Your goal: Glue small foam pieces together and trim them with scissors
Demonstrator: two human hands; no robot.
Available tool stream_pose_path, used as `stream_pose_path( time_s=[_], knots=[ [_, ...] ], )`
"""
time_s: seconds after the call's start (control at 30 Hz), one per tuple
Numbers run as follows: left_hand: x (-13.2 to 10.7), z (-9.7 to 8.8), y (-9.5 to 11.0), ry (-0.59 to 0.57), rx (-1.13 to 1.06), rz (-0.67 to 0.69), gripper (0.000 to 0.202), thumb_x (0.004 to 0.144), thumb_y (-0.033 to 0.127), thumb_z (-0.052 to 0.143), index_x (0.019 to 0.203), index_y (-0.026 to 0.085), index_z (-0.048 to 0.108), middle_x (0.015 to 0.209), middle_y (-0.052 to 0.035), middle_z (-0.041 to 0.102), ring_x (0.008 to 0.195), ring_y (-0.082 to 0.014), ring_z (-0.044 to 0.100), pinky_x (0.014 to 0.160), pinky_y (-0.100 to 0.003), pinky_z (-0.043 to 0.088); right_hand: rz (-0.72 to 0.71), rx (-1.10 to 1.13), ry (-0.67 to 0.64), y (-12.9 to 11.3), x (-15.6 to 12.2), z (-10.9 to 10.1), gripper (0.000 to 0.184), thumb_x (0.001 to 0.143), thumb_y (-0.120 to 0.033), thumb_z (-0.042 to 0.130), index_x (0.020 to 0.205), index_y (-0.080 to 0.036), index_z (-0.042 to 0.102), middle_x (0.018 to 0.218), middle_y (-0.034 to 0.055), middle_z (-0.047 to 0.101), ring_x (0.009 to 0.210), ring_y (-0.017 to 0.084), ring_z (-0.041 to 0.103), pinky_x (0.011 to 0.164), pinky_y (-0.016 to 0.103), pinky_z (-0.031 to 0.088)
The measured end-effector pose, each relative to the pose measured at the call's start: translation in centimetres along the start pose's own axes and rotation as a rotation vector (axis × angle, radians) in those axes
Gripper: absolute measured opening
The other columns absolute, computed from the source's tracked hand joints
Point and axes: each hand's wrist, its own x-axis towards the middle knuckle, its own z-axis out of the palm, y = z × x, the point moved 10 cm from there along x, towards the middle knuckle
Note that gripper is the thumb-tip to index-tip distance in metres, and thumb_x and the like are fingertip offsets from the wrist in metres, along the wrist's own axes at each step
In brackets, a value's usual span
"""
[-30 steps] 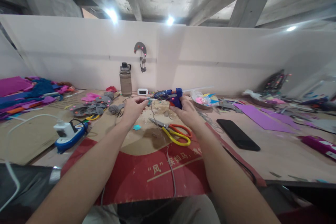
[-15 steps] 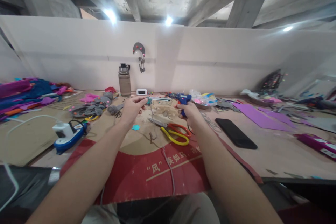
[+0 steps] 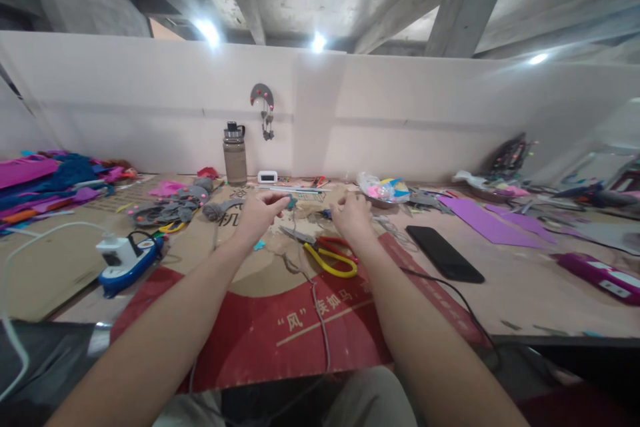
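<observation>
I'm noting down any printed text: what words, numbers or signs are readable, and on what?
"“风” 疾如马": cardboard sheet, red part; the following text is unclear.
"机": same sheet, brown part, beside the left hand.
Too small or blurred: white device, magenta case, left cardboard.

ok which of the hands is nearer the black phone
Right. The right hand is to the left of the black phone; the left hand is on that same side, farther away.
</observation>
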Motion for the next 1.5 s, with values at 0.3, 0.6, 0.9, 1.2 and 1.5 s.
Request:
stream_pose_path(
  time_s=[0.3, 0.6, 0.9, 1.2, 1.5],
  knots=[
    [-0.3, 0.8, 0.1, -0.037, -0.017, -0.027, 0.028, 0.066, 0.037, 0.064, 0.084, 0.016, 0.069, 0.062, -0.0024, 0.06, 0.051, -0.0099, 0.05, 0.04, -0.019, 0.033, -0.177, 0.638, -0.27, -3.2, 0.0, 2.6, 0.018, 0.078, -0.035, 0.045, 0.081, -0.018, 0.052, 0.08, 0.0026, 0.058, 0.072, 0.015, 0.052, 0.069, 0.029, 0.043],
    [-0.6, 2.0, -0.6, -0.112, -0.092, -0.061, 0.029, 0.064, 0.041, 0.066, 0.081, 0.017, 0.068, 0.061, -0.0012, 0.06, 0.051, -0.0102, 0.05, 0.041, -0.02, 0.033, -0.348, 0.914, -0.473, -7.8, -3.8, 4.5, 0.018, 0.08, -0.035, 0.045, 0.072, -0.019, 0.05, 0.06, -0.004, 0.051, 0.054, 0.009, 0.045, 0.055, 0.021, 0.038],
    [-0.8, 2.5, -1.4, -0.12, -0.25, -0.175, 0.026, 0.061, 0.035, 0.069, 0.077, 0.015, 0.064, 0.062, 0.0012, 0.054, 0.051, -0.0069, 0.047, 0.039, -0.016, 0.031, -0.414, 0.883, -0.45, -7.8, -3.6, 4.0, 0.024, 0.084, -0.036, 0.041, 0.075, -0.019, 0.055, 0.059, -0.0037, 0.051, 0.054, 0.009, 0.046, 0.056, 0.021, 0.037],
    [-0.9, 3.1, -2.8, -0.177, -0.351, -0.313, 0.01, 0.061, 0.022, 0.062, 0.062, 0.015, 0.055, 0.055, 0.0028, 0.05, 0.046, -0.0054, 0.042, 0.037, -0.014, 0.027, -0.523, 0.742, -0.36, -8.8, -4.6, 2.2, 0.023, 0.082, -0.031, 0.043, 0.07, -0.018, 0.057, 0.064, -0.0015, 0.056, 0.061, 0.011, 0.048, 0.06, 0.022, 0.037],
    [-1.3, 3.8, -1.9, -0.309, -0.352, -0.339, 0.028, 0.06, 0.03, 0.072, 0.081, 0.014, 0.065, 0.073, -0.0049, 0.062, 0.058, -0.0096, 0.055, 0.044, -0.018, 0.038, -0.32, 0.812, -0.395, -6.8, -2.9, 3.9, 0.023, 0.08, -0.036, 0.044, 0.066, -0.019, 0.052, 0.058, -0.003, 0.053, 0.051, 0.009, 0.045, 0.052, 0.021, 0.035]
  ],
)
